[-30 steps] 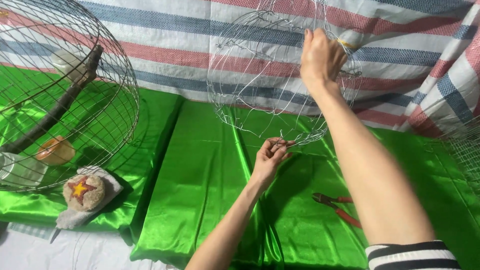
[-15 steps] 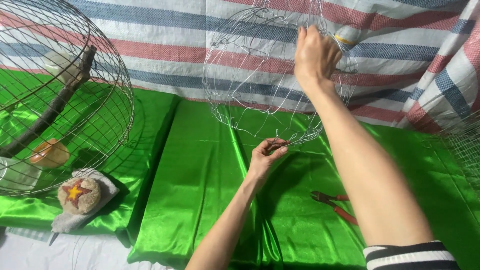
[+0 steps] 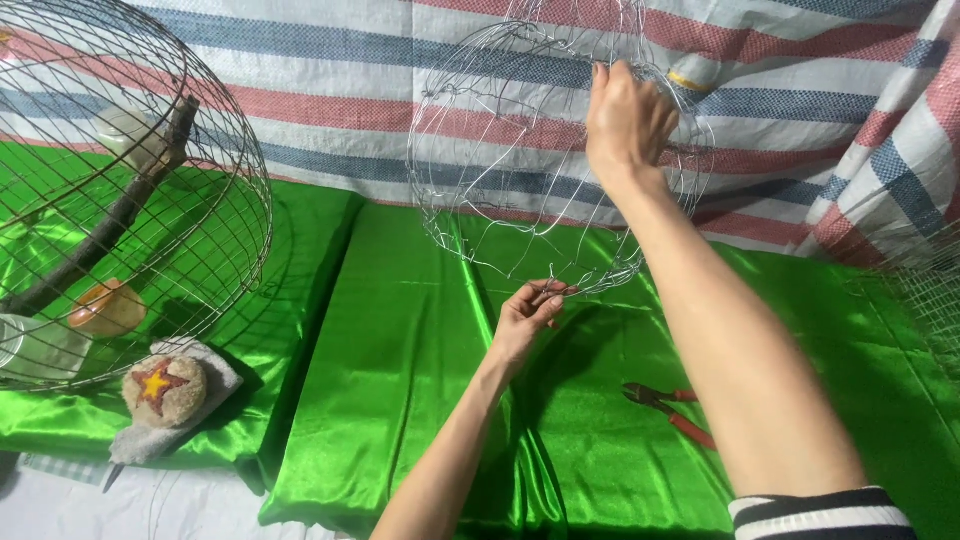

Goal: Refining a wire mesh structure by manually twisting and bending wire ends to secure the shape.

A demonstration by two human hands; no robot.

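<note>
A round frame of thin silver wire (image 3: 480,150), half woven, is held up on edge over shiny green cloth (image 3: 400,350). My right hand (image 3: 625,120) grips its upper rim, the arm reaching up from the lower right. My left hand (image 3: 525,315) pinches a wire at the frame's bottom edge, fingers closed on it. Red-handled pliers (image 3: 675,412) lie on the cloth just right of my left forearm.
A finished domed wire cage (image 3: 215,150) stands at left with a dark stick perch, a small cup and a white dish inside. A round pad with a star (image 3: 163,386) lies on a grey rag. A striped tarp (image 3: 800,100) hangs behind. More wire mesh (image 3: 935,300) sits at right.
Both hands keep their grip on the wire frame. The frame and hands have shifted slightly left in view; the left fingers have worked a little along the bottom wire.
</note>
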